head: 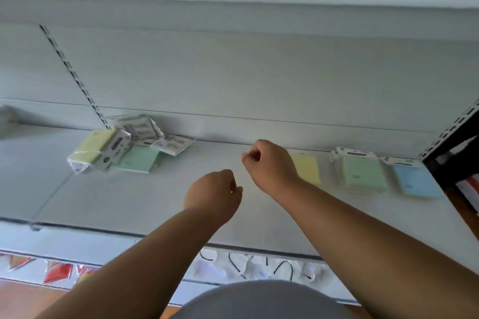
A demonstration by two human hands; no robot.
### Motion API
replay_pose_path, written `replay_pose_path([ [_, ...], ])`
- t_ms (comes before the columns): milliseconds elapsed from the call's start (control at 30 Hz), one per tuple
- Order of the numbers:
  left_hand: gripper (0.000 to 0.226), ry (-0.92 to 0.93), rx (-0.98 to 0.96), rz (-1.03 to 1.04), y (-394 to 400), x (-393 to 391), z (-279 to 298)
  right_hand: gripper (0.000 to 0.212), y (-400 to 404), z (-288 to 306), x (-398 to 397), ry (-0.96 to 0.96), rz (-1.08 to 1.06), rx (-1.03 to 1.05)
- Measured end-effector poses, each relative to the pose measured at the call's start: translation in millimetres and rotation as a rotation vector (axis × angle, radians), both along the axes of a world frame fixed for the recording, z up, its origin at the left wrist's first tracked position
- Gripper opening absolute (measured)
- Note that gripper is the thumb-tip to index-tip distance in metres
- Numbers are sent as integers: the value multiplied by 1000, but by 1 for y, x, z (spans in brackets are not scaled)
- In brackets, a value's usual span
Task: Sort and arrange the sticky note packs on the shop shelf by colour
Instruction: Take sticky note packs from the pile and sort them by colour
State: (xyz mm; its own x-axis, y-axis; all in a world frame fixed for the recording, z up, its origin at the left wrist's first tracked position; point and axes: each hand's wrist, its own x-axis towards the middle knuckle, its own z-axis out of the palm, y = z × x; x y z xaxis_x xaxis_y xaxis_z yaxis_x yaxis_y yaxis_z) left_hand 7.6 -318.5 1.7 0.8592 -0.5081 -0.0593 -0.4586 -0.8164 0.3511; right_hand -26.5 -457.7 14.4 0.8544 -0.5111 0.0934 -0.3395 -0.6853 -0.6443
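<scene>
Left hand point(215, 190) curled over shelf point(129, 202), right hand point(269, 163) apparently empty-fisted

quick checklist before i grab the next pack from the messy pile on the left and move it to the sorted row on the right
1. Both hands free: ok. The left hand and right hand are curled and hold nothing.
2. Pile in the open: ok. The jumbled pile lies on the shelf with nothing over it.
3. Top pack's colour readable: ok. A yellow pack lies at the pile's left, a green pack lower right.
4. Sorted row set out: ok. Yellow stack, green stack, blue stack, left to right.
5. Colours of the face-down packs at the back: cannot tell.
</scene>
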Motion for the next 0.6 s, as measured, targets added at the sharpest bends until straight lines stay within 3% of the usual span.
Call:
replay_pose_path([
  [233,12,21,-23,126,128,88,-11,21,119,-16,95,74,81,117],
  [300,24,25,-49,138,156,104,-16,18,143,-21,113,106,83,253],
  [467,38,76,-85,94,185,137,-22,23,169,-26,143,85,-168,694],
  [600,36,91,-96,81,184,149,-25,13,158,-28,153,60,-404,792],
])
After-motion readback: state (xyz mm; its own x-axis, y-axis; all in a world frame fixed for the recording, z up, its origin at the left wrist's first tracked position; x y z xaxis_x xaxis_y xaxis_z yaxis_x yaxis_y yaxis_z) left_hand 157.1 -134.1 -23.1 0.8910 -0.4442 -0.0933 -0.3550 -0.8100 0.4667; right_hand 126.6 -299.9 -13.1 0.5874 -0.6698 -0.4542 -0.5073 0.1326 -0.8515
